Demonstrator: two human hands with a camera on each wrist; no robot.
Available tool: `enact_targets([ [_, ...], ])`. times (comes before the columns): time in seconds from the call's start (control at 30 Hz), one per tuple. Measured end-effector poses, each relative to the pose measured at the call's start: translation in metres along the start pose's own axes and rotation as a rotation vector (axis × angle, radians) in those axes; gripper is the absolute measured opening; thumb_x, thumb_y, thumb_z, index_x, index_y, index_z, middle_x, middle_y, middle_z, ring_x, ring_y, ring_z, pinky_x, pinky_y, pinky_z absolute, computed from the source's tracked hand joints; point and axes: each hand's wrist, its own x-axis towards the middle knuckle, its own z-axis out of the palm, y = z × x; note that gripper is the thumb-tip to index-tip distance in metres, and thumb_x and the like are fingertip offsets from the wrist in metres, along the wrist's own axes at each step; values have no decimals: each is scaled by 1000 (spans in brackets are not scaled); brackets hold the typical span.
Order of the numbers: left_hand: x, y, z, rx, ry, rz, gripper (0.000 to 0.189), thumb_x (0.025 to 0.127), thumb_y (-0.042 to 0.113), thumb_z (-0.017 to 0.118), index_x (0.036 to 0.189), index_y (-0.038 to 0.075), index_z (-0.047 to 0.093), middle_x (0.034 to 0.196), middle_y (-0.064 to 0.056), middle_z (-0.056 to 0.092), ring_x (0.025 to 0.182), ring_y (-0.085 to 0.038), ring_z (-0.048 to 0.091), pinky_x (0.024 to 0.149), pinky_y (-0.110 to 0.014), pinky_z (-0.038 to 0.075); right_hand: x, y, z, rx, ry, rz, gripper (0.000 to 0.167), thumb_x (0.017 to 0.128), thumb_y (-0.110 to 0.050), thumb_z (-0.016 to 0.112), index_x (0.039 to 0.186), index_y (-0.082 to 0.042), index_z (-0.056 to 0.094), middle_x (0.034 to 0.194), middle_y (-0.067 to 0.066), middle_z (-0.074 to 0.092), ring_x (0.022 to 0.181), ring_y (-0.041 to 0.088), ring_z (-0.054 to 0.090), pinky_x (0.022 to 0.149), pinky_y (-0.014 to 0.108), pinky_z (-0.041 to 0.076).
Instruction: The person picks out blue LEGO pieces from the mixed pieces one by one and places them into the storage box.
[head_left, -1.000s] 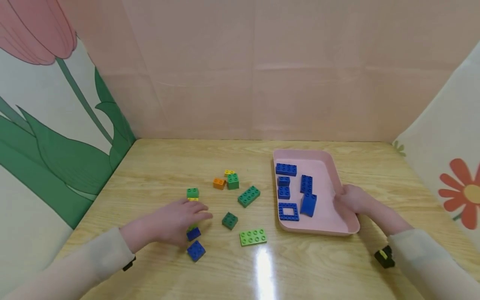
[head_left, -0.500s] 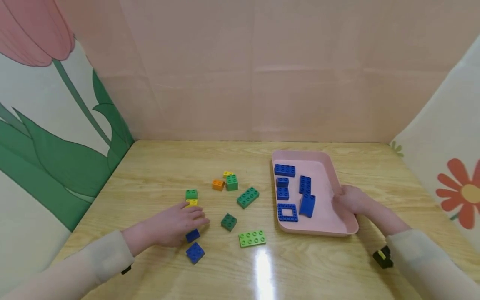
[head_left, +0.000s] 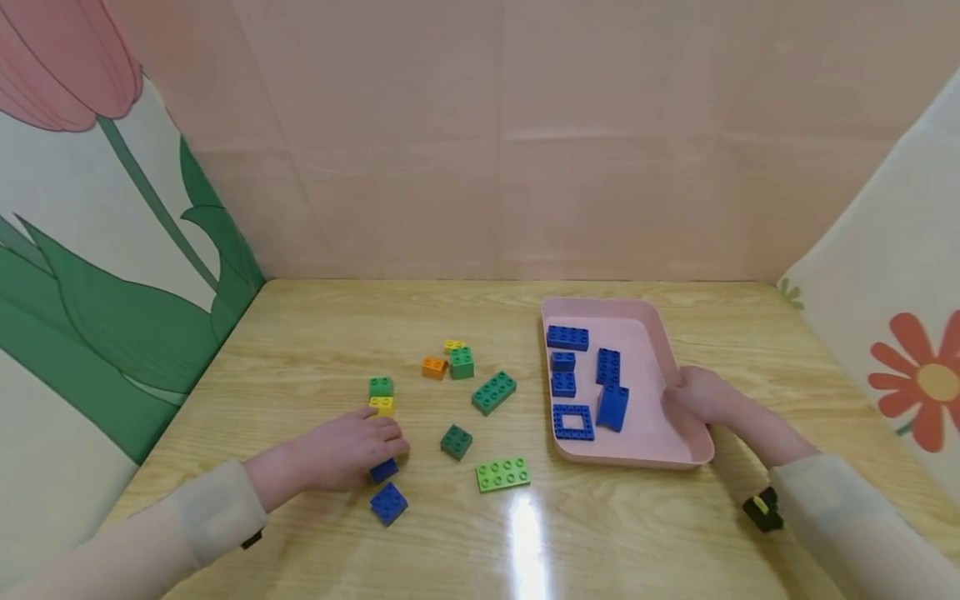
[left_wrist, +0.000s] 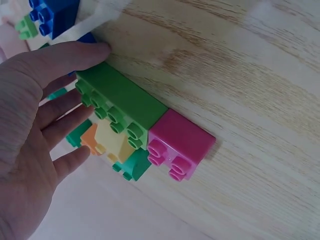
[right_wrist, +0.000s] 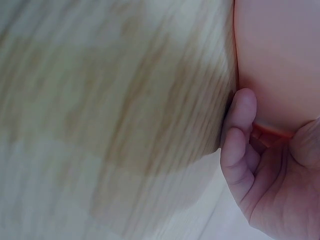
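Note:
My left hand (head_left: 341,454) is low over a row of toy building bricks on the table. In the left wrist view its thumb and straight fingers straddle the end of a long green brick (left_wrist: 120,92), with a pink brick (left_wrist: 182,140) at that brick's other end. Both are hidden under the hand in the head view. A yellow brick (head_left: 382,406) shows beyond the hand, and two blue bricks, one a square block (head_left: 389,504), lie on its near side. On the right, my right hand (head_left: 708,396) grips the rim of a pink tray (head_left: 647,346) holding several blue bricks.
Between hand and tray lie a lime brick (head_left: 503,474), a dark green brick (head_left: 456,442) and a long green brick (head_left: 494,392). Farther back are an orange brick (head_left: 434,367) and a green block (head_left: 462,363). A pink backdrop (head_left: 495,142) closes off the table's far edge.
My left hand has lowered slightly and drawn back left, its fingers coming closer together, and more of the yellow brick shows. My right hand keeps its grip on the tray.

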Motion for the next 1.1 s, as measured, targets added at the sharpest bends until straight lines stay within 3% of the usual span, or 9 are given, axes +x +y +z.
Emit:
enact_targets([
  [0.7, 2, 1, 3, 0, 37, -1, 30, 80, 11, 78, 107, 16, 69, 106, 2, 64, 101, -14, 59, 91, -43, 48, 0, -1, 0, 45, -41, 22, 24, 95, -16, 44, 97, 7, 52, 77, 10, 54, 67, 21, 55, 58, 34, 47],
  [1.1, 1, 1, 3, -28, -6, -26, 34, 80, 13, 79, 112, 18, 68, 111, 2, 64, 107, -16, 58, 94, -43, 46, 2, 0, 1, 28, -39, 43, 28, 95, -17, 44, 100, 9, 52, 78, 11, 54, 67, 21, 56, 58, 33, 47],
])
